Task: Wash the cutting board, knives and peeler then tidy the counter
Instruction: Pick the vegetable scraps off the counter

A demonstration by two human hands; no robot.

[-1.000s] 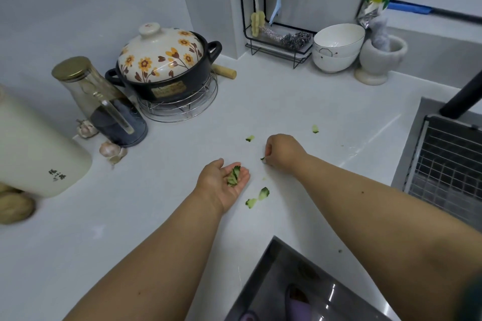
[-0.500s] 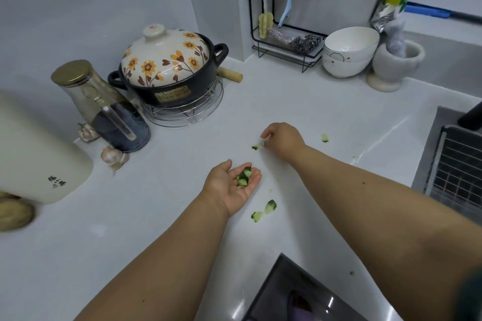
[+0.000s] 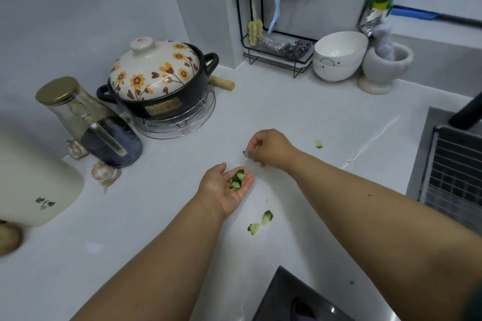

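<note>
My left hand (image 3: pixel 224 189) lies palm up on the white counter (image 3: pixel 182 216), cupped, with several green cucumber peel scraps (image 3: pixel 236 180) in the palm. My right hand (image 3: pixel 268 147) hovers just beyond it, fingertips pinching a small green scrap (image 3: pixel 244 153) over the left palm. Two peel pieces (image 3: pixel 260 221) lie on the counter near my left wrist. Another scrap (image 3: pixel 318 143) lies to the right of my right hand. No cutting board, knife or peeler shows.
A flowered-lid black pot (image 3: pixel 159 78) on a wire trivet, a glass jar (image 3: pixel 88 122), garlic bulbs (image 3: pixel 104 172) and a cream appliance (image 3: pixel 34 185) stand at left. A black rack (image 3: pixel 273 23), stacked bowls (image 3: pixel 339 55) and a mortar (image 3: pixel 383 68) line the back. The sink rack (image 3: pixel 453 177) is at right.
My right hand picked a scrap off the counter farther back and carried it toward my left palm. The pile in my left palm has grown. The view shifted slightly.
</note>
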